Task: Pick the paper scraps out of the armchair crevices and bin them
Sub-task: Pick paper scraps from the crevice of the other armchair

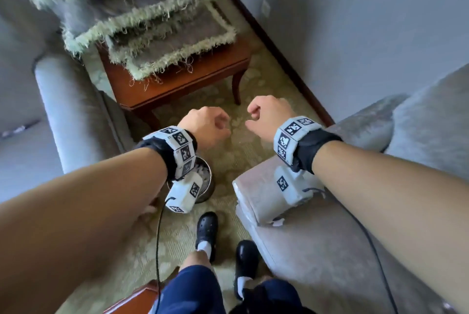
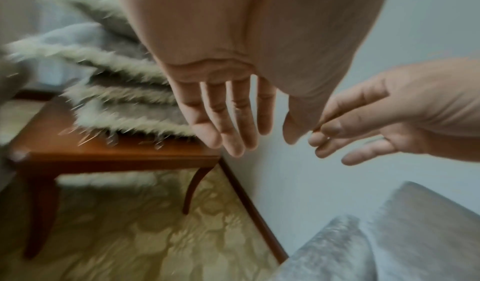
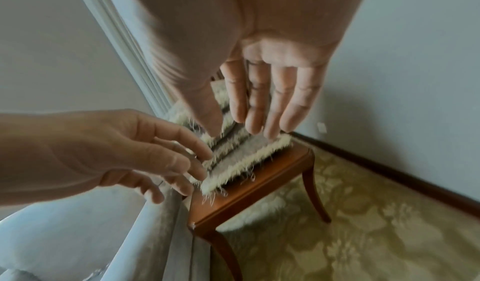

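Observation:
My left hand (image 1: 210,126) and right hand (image 1: 264,115) hover side by side over the carpet, both empty. The wrist views show the left fingers (image 2: 228,125) and the right fingers (image 3: 259,104) straight and relaxed, with nothing between them. Under my left wrist a round metal bin (image 1: 212,188) stands on the floor with white paper scraps (image 1: 206,176) inside; the wrist camera hides part of it. The grey armchair (image 1: 317,250) is at my right. A small white scrap (image 1: 277,223) sticks out at the front of its arm, below my right wrist.
A wooden side table (image 1: 177,80) stacked with fringed grey cushions (image 1: 142,16) stands ahead against the wall. A second grey armchair (image 1: 63,110) is on the left. My feet in black shoes (image 1: 206,232) stand on patterned carpet between the chairs.

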`<state>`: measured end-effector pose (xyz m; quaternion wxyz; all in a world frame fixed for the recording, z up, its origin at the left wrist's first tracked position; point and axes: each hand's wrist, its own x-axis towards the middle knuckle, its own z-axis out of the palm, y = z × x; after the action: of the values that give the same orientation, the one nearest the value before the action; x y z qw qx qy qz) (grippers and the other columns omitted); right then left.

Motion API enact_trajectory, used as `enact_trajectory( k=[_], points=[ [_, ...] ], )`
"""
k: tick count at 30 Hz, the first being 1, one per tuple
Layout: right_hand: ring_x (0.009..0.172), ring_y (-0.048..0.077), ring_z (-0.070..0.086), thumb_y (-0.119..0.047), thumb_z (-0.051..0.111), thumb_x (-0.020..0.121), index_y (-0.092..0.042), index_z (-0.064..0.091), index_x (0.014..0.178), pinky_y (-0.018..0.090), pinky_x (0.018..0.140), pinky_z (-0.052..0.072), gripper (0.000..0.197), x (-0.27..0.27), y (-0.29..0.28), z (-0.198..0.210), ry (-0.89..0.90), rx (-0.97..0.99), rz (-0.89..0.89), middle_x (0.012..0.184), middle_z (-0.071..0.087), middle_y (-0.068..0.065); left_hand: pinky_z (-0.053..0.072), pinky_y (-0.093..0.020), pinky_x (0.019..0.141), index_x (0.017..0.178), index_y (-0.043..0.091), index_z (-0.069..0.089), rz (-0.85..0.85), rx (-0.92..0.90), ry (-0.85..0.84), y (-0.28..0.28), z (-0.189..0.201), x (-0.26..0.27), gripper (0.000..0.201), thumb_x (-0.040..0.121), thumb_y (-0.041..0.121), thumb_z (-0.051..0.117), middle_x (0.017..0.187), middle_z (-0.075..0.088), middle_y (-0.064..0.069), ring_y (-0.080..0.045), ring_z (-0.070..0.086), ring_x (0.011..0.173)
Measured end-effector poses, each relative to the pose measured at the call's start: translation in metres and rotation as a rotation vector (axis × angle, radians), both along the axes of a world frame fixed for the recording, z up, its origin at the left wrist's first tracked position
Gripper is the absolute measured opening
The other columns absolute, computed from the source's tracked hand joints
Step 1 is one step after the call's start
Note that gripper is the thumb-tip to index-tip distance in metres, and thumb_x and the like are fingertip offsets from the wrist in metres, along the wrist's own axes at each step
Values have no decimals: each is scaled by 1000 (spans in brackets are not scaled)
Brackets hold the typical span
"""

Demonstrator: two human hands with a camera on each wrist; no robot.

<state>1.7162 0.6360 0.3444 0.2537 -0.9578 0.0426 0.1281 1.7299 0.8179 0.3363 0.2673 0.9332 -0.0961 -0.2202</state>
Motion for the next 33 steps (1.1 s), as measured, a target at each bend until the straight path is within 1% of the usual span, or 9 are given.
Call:
enact_trajectory(
  k=[2,4,6,8,11,16,20,26,33],
  points=[
    [84,18,63,-33,64,77,-32,62,103,33,75,55,26,-17,-31,48,-31,-35,-45,96,67,-4,50,-26,83,112,33,64,-137,19,-37,-36,51,-5,28,85,36,69,96,66,15,-12,63,94],
    [85,21,64,-34,63,75,-33,61,104,35,79,56,29,-39,-66,96,-61,-74,-120,104,65,-1,47,-24,80,114,32,64,-277,36,-110,-78,102,-11,28,86,37,69,96,66,15,-12,62,95],
    [91,25,63,-33,64,76,-32,62,107,35,84,54,31,-55,-91,130,-82,-111,-163,108,64,1,45,-22,81,113,31,64,-355,26,-180,-109,136,-16,27,87,37,68,95,66,14,-12,62,95],
    [95,27,63,-33,66,77,-29,63,108,34,87,52,31,-88,-124,168,-125,-151,-276,108,66,3,44,-21,82,111,31,66,-457,4,-243,-149,170,-28,24,88,35,67,93,66,14,-12,62,95],
    [96,27,62,-37,67,76,-27,62,108,34,87,52,34,-151,-168,203,-163,-187,-455,108,65,4,46,-23,83,107,33,66,-608,-59,-290,-206,204,-57,21,86,33,65,88,66,16,-12,63,93],
    [104,25,59,-33,65,83,-20,62,114,33,90,48,33,-282,-216,222,-105,-295,-688,114,64,1,44,-24,81,111,32,65,-922,-110,-256,-291,218,-139,23,88,33,65,98,68,15,-11,62,92],
    [101,23,59,-37,63,86,-21,59,116,36,90,50,34,-398,-243,224,-16,-335,-869,115,62,0,46,-25,84,112,32,64,-1138,-119,-205,-350,219,-234,24,88,35,65,103,69,14,-10,62,93],
    [100,22,59,-37,62,86,-22,58,116,37,88,51,33,-584,-276,233,23,-364,-1132,114,61,0,49,-31,92,117,33,62,-1485,-69,-258,-426,233,-409,28,90,39,64,108,70,15,-11,63,99],
    [94,21,61,-39,64,83,-26,59,110,39,87,53,31,-809,-310,228,72,-352,-1367,110,63,-1,48,-30,90,118,32,62,-1710,-149,-292,-515,233,-642,29,90,39,63,109,69,13,-12,62,100]
  ],
)
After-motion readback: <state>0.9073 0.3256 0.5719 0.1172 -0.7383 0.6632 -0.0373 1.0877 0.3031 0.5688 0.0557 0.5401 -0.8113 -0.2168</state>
